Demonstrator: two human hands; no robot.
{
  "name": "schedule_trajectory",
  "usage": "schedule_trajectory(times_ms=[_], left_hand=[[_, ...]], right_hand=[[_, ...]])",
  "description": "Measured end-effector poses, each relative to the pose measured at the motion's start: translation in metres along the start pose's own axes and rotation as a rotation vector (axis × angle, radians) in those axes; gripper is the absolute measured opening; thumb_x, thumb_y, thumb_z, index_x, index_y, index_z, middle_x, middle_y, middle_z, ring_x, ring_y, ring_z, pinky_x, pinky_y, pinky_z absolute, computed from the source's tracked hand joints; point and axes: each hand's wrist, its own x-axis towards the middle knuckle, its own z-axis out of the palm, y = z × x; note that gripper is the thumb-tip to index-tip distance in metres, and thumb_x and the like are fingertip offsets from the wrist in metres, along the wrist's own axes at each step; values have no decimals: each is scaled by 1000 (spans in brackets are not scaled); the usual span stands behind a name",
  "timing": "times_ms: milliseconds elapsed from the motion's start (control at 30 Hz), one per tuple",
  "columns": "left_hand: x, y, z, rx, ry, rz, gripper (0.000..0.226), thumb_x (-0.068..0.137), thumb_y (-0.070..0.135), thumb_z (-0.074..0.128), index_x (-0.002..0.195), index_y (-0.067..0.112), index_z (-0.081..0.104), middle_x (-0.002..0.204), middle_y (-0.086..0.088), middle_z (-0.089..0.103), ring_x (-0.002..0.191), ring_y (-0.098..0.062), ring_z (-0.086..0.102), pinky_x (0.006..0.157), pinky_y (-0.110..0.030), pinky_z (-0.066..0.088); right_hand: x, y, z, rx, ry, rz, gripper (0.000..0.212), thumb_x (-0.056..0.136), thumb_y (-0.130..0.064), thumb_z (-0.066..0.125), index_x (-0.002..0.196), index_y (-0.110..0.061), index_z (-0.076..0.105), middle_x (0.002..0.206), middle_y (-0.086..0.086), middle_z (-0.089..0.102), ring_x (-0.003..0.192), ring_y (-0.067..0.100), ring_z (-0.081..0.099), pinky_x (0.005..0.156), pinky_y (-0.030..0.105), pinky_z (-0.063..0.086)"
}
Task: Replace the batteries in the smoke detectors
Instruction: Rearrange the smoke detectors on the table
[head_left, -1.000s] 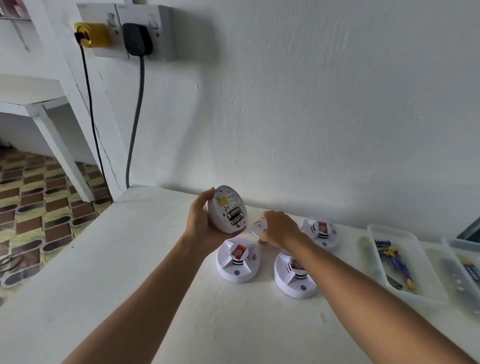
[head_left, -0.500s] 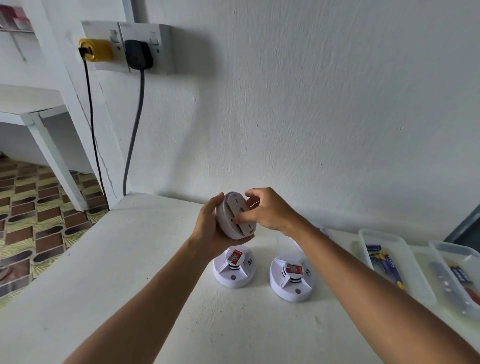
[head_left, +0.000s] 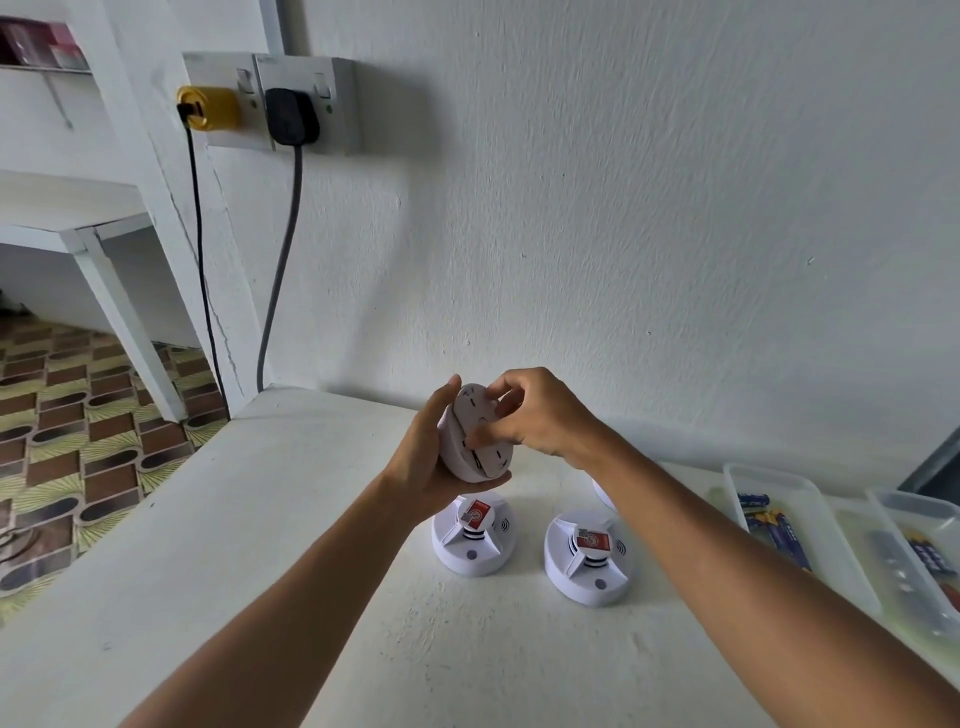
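Nearest the bottom edge I see both forearms reaching up from the lower corners over the white table, meeting just above the middle of the frame. Between them, lower centre, two smoke detectors stand on the table: the left detector directly under my left hand and the right detector beside it, well apart from either grip, each with a red label on its raised centre. A sliver of a third detector shows just behind my right forearm, mostly hidden. At the right edge lie two clear trays, the near tray holding blue batteries and the far tray with more, blurred. Higher up, at centre, my left hand is wrapped around the held detector, thumb up along its left rim and fingers curled beneath its lower edge, so the round body sits tilted on edge with its flat back plate facing right. My right hand is closed onto that back plate, fingertips pressed against its face and thumb near the top rim; I cannot tell whether the plate is seated fully. Farthest, upper left on the wall, a socket carries a yellow plug and a black plug, cables hanging down
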Motion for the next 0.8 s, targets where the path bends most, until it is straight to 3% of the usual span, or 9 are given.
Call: schedule_trajectory(times_ms=[200, 300, 500, 600, 700, 767, 800], left_hand=[[-2, -2, 2, -25, 77, 33, 55, 98, 57, 34, 105, 16, 70, 97, -13, 76, 94, -29, 70, 92, -53, 47], [-3, -4, 5, -6, 57, 45, 52, 100, 53, 33, 107, 15, 67, 92, -12, 76, 81, -24, 74, 90, -51, 47], [-8, -8, 7, 99, 28, 80, 33, 96, 38, 48, 109, 13, 64, 97, -15, 70, 85, -26, 69, 83, -49, 52], [-12, -10, 11, -9, 22, 92, 30, 96, 27, 45, 110, 8, 63, 104, -20, 68, 91, -32, 67, 88, -54, 52], [-13, -9, 9, -100, 25, 201, 35, 96, 20, 37, 109, 1, 64, 105, -24, 67, 96, -35, 66, 92, -53, 50], [-13, -6, 7, -112, 40, 277, 35, 95, 19, 36, 110, 2, 63, 101, -22, 68, 96, -34, 65, 95, -50, 48], [-14, -4, 7, -93, 43, 311, 35, 95, 20, 36, 110, 3, 63, 99, -21, 69, 94, -32, 66, 92, -48, 50]], right_hand=[[-5, -5, 3, 9, 53, 3, 48, 60, -36, 90, 97, -13, 69, 91, 3, 66, 84, 19, 65, 72, 31, 57], [-6, -9, 1, 24, 61, 41, 45, 60, -32, 91, 93, -13, 67, 90, 1, 63, 86, 20, 64, 75, 36, 59], [-14, -12, 8, 29, 108, 121, 39, 63, -31, 87, 88, -11, 64, 82, -2, 62, 79, 20, 64, 70, 36, 56], [-23, -5, 16, -40, 188, 16, 38, 65, -39, 85, 91, -17, 68, 86, -4, 65, 81, 16, 62, 73, 31, 51], [-32, 5, 27, 108, 341, -96, 41, 76, -36, 79, 112, -21, 67, 108, -5, 56, 99, 9, 54, 89, 23, 45], [-37, 14, 28, 324, 344, 33, 41, 82, -33, 75, 119, -19, 61, 118, 0, 56, 103, 15, 58, 87, 29, 51], [-40, 16, 26, 527, 245, 131, 39, 84, -32, 72, 118, -15, 60, 118, 7, 60, 100, 21, 63, 81, 33, 56]])
